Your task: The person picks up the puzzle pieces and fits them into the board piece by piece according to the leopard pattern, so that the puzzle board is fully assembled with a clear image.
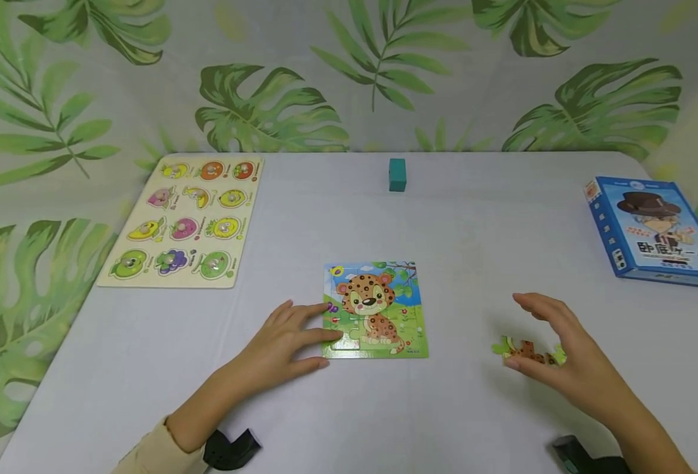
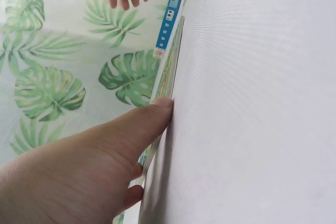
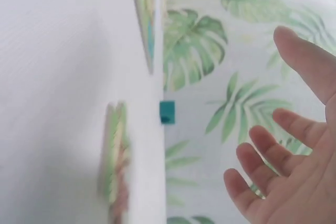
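In the middle of the table lies a square jigsaw puzzle (image 1: 375, 306) with a spotted leopard cub on green and blue. At its left side my left hand (image 1: 286, 342) rests with fingers outstretched, two of them over the edge and the thumb by the lower left corner. The left wrist view shows that thumb (image 2: 164, 103) right at the puzzle's rim. My right hand (image 1: 568, 362) is spread above several loose puzzle pieces (image 1: 529, 351), green and spotted brown, partly hidden by it. In the right wrist view its fingers (image 3: 257, 161) are apart with nothing between them.
A wooden fruit peg board (image 1: 239, 253) lies at the back left. A teal block (image 1: 397, 175) stands by the far edge. The blue game box (image 1: 656, 230) is at the right. Black wrist gear (image 1: 230, 451) shows near the front. Leaf-patterned cloth (image 1: 272, 108) hangs behind the table.
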The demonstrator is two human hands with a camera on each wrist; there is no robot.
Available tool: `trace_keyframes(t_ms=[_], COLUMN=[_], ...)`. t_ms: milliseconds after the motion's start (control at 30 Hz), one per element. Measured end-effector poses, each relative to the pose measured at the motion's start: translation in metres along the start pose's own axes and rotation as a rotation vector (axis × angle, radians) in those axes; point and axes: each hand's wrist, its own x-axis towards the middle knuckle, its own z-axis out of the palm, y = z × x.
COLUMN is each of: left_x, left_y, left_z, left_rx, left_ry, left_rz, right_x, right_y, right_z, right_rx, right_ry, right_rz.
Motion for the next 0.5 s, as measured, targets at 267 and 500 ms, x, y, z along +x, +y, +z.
trace_keyframes(t_ms=[267, 500], left_x=[0.000, 0.000], left_y=[-0.001, -0.001], left_z=[0.001, 0.000], left_rx=[0.008, 0.007], left_ry=[0.015, 0.001], left_rz=[0.003, 0.005], right_x=[-0.010, -0.012], right_y=[0.026, 0.044], right_z=[0.004, 0.010], right_rx=[-0.018, -0.028], right_ry=[-0.008, -0.049], right_rz=[0.056, 0.051])
